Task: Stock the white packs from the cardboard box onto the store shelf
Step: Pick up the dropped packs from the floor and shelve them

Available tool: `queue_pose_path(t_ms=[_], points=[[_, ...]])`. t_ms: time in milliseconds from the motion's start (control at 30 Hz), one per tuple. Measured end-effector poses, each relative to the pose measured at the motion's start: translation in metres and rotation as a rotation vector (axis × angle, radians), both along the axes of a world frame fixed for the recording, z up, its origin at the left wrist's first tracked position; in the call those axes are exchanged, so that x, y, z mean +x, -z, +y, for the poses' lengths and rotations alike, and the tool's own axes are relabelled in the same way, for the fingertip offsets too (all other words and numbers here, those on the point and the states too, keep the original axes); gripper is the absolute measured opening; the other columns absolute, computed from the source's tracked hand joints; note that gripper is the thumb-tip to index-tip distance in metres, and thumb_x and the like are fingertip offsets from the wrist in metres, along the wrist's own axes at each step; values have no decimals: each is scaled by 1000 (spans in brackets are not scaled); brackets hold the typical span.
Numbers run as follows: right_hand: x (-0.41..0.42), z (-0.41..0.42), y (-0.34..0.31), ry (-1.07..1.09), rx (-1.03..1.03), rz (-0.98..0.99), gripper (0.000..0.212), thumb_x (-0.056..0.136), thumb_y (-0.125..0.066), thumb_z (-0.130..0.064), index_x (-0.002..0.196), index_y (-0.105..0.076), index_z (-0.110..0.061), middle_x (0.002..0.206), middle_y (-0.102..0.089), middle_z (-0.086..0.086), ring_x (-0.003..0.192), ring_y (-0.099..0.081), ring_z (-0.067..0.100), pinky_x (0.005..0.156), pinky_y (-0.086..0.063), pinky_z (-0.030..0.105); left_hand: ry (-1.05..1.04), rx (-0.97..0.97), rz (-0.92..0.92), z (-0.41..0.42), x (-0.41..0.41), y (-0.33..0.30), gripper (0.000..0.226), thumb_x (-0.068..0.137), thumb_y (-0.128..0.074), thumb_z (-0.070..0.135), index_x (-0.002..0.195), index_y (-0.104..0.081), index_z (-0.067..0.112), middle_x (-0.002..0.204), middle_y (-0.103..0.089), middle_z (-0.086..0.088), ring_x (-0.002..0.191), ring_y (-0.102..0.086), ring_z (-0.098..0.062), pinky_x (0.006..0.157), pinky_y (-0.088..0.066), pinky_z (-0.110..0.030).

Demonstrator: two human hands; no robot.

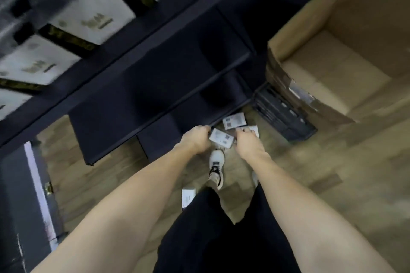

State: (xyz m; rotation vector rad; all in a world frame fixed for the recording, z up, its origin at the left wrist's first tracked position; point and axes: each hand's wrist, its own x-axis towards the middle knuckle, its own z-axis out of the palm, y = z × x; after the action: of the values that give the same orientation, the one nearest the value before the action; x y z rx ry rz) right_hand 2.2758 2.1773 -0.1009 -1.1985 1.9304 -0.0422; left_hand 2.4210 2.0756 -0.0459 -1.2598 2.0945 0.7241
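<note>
Wood floor below dark shelving — both hands, left hand and right hand, seemingly gripping white packs.

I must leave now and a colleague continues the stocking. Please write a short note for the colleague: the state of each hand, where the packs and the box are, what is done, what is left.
Left hand: reaching down, fingers curled at the edge of a white pack near the floor; grip unclear because of blur.
Right hand: reaching down over another pack; grip unclear.
More packs on the wooden floor: one by the shelf foot, one beside the leg.
Cardboard box: open, at the right; no packs visible inside.
Done: upper shelf holds white boxes.
Left: gather the floor packs and shelve them.
</note>
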Motion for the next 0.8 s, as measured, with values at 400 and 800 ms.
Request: queue_pose_path(t_ms=[400,800], points=[[44,-11,200,266,240,-58,45,94,-54,-15,138,-44,-11,139,-43,15,130,-43,36,101,-42,41,306,90,-81,-37,5,244,34,90,-51,15,124,-53,13,126,-56,-13,112,-58,-35,87,-51,-42],[89,-31,445,364,152,-45,45,90,-59,-17,133,-45,-13,129,-48,15,120,-46,35,90,-46,46,385,45,-80,-46,55,502,56,87,-57,6,140,-39,14,137,-49,-12,125,-45,-32,96,-43,-43]])
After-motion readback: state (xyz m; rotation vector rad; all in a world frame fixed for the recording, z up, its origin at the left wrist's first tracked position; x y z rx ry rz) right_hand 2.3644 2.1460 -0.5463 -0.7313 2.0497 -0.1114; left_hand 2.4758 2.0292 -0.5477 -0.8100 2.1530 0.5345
